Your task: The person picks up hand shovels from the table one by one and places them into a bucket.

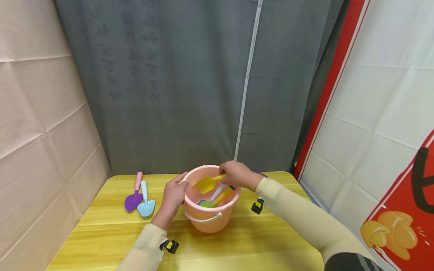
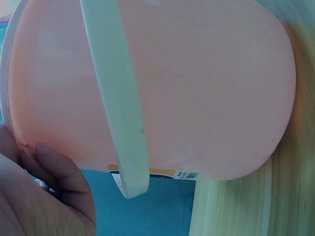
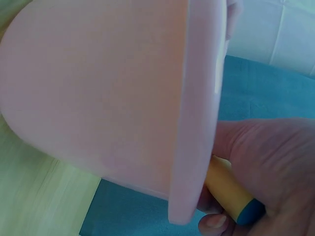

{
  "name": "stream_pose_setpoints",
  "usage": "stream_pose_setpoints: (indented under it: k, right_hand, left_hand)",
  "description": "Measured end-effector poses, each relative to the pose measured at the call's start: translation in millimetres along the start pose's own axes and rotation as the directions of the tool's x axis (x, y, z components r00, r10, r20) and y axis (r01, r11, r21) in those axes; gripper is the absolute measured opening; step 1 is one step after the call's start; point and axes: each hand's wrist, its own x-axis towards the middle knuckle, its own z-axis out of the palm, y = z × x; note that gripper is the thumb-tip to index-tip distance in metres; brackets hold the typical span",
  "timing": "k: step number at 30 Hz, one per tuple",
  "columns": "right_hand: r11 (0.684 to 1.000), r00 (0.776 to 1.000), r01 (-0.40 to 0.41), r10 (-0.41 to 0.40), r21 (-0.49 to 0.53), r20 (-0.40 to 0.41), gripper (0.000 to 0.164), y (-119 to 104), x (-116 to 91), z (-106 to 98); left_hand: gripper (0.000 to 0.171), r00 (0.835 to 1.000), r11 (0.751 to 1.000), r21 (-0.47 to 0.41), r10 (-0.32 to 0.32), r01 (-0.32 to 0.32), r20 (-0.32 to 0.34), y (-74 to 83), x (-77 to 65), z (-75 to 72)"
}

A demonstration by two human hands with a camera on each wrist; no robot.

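A pink bucket (image 1: 210, 226) with a white handle (image 2: 115, 98) stands on the table. My left hand (image 1: 174, 194) grips its rim at the left side. Over the opening, my right hand (image 1: 239, 175) pinches the handle of a yellow toy shovel (image 1: 205, 185), whose blade is inside the bucket. Other toy tools lean in there: a green-bladed one (image 1: 207, 204) with a white handle, and a yellow handle with a blue end (image 3: 229, 189), seen beside my right hand in the right wrist view. The bucket's wall hides the lower parts of these tools.
On the table's left lie a purple shovel (image 1: 133, 201) with a pink handle and a light blue shovel (image 1: 146, 207). A purple thing (image 1: 262, 174) shows partly behind my right wrist. A grey curtain (image 1: 176, 94) hangs behind the wooden table (image 1: 108, 233).
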Motion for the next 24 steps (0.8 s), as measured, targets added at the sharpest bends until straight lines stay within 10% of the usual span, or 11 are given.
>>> stream_pose_setpoints:
  k: [24]
  right_hand:
    - [0.985, 0.994, 0.105, -0.099, -0.135, 0.047, 0.013, -5.8, 9.0, 9.8]
  left_hand:
    - [0.047, 1.0, 1.0, -0.003, 0.003, -0.003, -0.009, -1.3, 0.7, 0.6]
